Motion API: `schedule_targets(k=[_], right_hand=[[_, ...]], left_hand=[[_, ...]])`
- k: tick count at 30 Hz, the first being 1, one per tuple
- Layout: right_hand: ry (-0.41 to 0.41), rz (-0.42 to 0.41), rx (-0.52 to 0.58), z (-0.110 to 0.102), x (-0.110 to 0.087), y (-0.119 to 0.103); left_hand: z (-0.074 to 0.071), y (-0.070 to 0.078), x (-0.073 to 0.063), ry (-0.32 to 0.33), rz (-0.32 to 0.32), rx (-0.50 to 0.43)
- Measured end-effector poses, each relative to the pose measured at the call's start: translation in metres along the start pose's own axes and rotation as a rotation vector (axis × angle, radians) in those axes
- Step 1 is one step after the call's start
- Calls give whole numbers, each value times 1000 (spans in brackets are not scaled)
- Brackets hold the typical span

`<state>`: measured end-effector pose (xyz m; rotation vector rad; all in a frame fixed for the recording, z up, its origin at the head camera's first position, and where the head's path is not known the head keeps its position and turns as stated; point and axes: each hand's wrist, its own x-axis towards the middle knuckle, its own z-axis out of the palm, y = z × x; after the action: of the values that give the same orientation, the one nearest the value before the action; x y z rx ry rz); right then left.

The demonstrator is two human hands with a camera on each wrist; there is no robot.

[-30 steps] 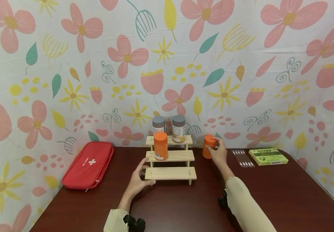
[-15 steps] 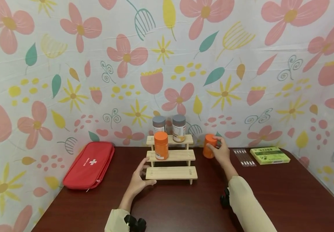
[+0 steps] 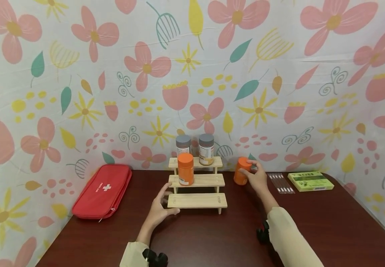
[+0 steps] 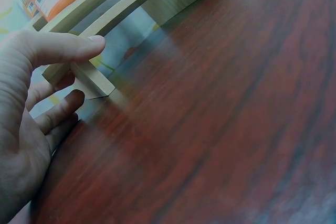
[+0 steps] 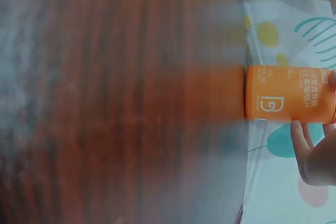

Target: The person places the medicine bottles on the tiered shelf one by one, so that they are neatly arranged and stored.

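Observation:
In the head view, my right hand [image 3: 257, 178] holds an orange pill bottle [image 3: 240, 174] by its upper right side. The bottle stands on the table right of a three-step wooden display stand [image 3: 195, 200]; its printed label [image 5: 286, 95] faces the right wrist camera. My left hand [image 3: 157, 211] is at the left end of the stand's lowest step. The left wrist view has its thumb [image 4: 79, 48] across the step's end, the other fingers partly hidden behind it. Another orange bottle [image 3: 185, 170] stands on the middle step, and two grey-lidded bottles [image 3: 206, 150] are on the top one.
A red first-aid pouch [image 3: 103, 191] lies on the left of the dark wooden table [image 3: 205, 241]. To the right are a pack of cotton swabs [image 3: 280, 183] and a yellow-green box [image 3: 310, 181]. A flower-patterned cloth [image 3: 192, 74] hangs behind the table.
My right hand and forearm have shifted slightly to the right, while the bottle stays nearly in place. The left hand keeps its position at the stand.

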<state>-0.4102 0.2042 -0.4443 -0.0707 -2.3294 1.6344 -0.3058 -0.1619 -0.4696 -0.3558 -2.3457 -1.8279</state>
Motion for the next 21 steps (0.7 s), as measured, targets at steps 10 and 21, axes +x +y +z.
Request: schedule_targets(k=[10, 21], right_hand=[[27, 36, 96, -16, 1, -6], [29, 24, 104, -25, -7, -33]], left_hand=[[0, -2, 0, 4, -3, -12], [-1, 0, 1, -4, -3, -1]])
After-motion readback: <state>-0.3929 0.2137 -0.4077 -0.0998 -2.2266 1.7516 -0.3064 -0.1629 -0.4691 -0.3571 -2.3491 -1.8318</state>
